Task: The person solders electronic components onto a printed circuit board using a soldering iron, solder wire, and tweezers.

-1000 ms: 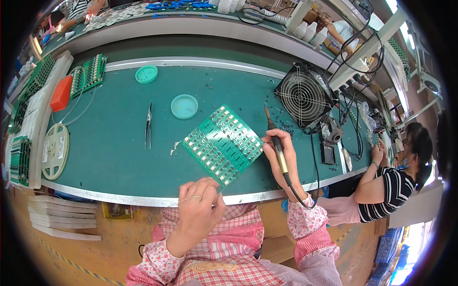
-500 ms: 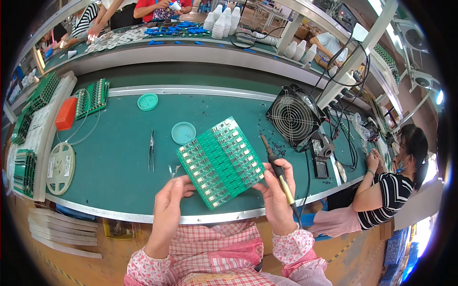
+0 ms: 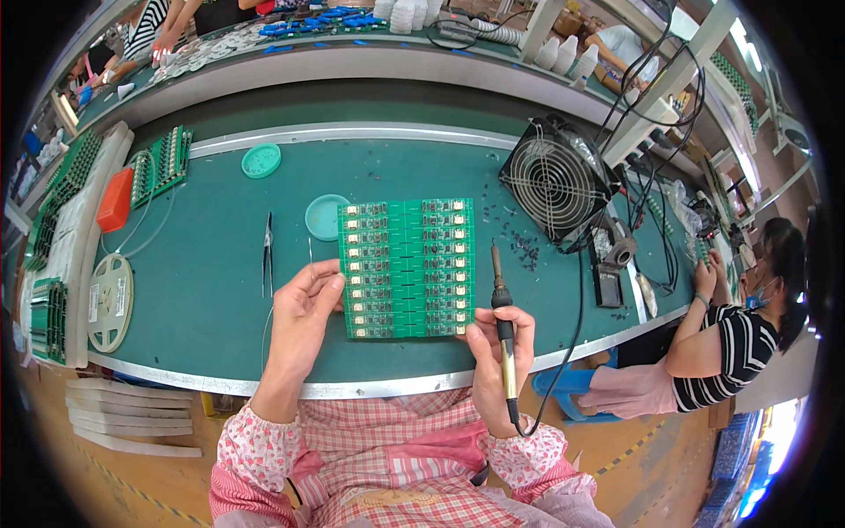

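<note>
The left hand (image 3: 304,310) pinches the left edge of a green circuit-board panel (image 3: 407,268) between thumb and fingers, thin wire (image 3: 310,251) running through its grasp; the right hand (image 3: 503,348) curls around a soldering iron (image 3: 500,295), thumb at the panel's lower right corner. The panel is held up over the green workbench (image 3: 202,290); tweezers (image 3: 268,251) lie left of it; beyond are 2 teal dishes (image 3: 324,216) and, at right, a black fan (image 3: 556,180).
</note>
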Motion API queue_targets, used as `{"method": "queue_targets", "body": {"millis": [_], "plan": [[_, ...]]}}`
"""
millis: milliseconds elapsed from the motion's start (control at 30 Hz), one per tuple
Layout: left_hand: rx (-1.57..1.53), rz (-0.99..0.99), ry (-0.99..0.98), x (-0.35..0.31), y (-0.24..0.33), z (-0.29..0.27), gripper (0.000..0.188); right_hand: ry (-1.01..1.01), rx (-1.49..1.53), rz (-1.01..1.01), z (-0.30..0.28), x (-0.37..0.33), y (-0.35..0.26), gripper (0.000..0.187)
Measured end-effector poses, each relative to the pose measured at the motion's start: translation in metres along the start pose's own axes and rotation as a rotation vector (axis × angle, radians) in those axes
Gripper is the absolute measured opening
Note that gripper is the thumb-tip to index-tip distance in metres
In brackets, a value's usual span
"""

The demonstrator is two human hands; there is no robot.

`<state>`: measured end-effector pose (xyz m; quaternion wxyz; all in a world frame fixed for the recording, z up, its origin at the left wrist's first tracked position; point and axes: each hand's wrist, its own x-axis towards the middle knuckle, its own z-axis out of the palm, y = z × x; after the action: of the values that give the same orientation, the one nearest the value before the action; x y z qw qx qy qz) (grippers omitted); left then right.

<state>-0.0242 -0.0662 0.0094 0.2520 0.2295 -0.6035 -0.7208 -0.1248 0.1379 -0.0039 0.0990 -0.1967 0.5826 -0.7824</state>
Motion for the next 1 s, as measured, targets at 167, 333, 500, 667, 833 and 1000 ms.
{"method": "queue_targets", "body": {"millis": [167,333,500,667,833,1000], "plan": [[0.037,0.018,0.024,-0.0011,-0.0048,-0.0013,0.028,-0.022,0.017,0.018,-0.0008,0.0012,-0.0001,0.033],[0.046,0.027,0.037,-0.0014,-0.0035,-0.0005,0.027,-0.050,0.007,0.028,-0.0052,-0.0024,0.0029,0.033],[0.052,0.036,0.047,-0.0015,-0.0005,0.0019,0.027,-0.066,0.042,0.036,-0.0032,-0.0022,-0.0001,0.035],[0.043,0.004,0.108,-0.0024,0.0042,0.0077,0.029,-0.084,0.062,0.054,-0.0021,-0.0012,-0.0025,0.037],[0.063,0.057,0.090,-0.0024,-0.0005,0.0033,0.029,-0.092,0.065,0.047,-0.0017,-0.0014,-0.0052,0.037],[0.041,0.090,0.089,-0.0034,-0.0045,-0.0001,0.028,-0.097,0.053,0.043,-0.0007,-0.0026,-0.0026,0.037]]}}
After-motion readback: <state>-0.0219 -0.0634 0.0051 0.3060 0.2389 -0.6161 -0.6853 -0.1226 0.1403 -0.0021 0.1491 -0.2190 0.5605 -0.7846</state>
